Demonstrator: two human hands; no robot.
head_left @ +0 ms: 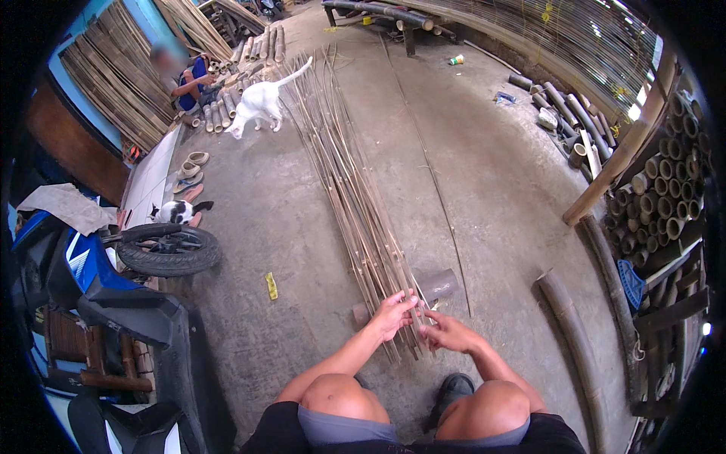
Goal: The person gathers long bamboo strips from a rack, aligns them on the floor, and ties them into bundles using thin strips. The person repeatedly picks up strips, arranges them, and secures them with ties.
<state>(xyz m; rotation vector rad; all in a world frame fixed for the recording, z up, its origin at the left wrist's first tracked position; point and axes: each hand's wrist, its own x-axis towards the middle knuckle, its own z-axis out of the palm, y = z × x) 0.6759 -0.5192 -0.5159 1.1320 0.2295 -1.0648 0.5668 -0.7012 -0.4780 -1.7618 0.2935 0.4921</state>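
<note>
A long bundle of thin bamboo strips [352, 174] lies on the concrete floor, running from my knees toward the far end. Its near end rests over a short grey cylinder [435, 286]. My left hand [393, 314] lies on the near ends of the strips, fingers spread over them. My right hand [446, 331] pinches one or two strips at the bundle's right side. A single thin strip [439, 189] lies apart to the right. My knees [412, 401] show at the bottom.
A blue motorbike [98, 287] stands at left. A white cat [261, 102] walks by the far strips; another cat [175, 212] lies near sandals. A seated person [185, 79] works among bamboo poles. Bamboo tubes [665, 189] are stacked right; a curved half-pole [575, 340] lies nearby.
</note>
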